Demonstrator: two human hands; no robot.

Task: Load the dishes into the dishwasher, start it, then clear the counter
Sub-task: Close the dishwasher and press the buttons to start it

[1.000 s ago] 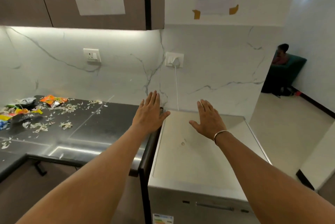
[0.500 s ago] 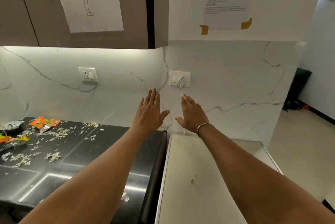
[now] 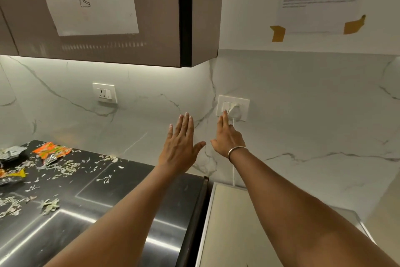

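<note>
Item: my right hand (image 3: 227,137), fingers extended flat, holding nothing, fingertip at the wall switch plate (image 3: 233,107) where a white plug (image 3: 235,112) sits.
Item: my left hand (image 3: 180,145), spread wide, empty, hovering near the backsplash.
Item: dishwasher (image 3: 238,227), lower right beside the black counter (image 3: 91,199); only its top shows, long axis running from me toward the wall.
Item: wrappers (image 3: 50,152) and scraps, far left on the counter.
Risk: I may press the wrong rocker or nudge the plug loose, leaving the machine unpowered.
</note>
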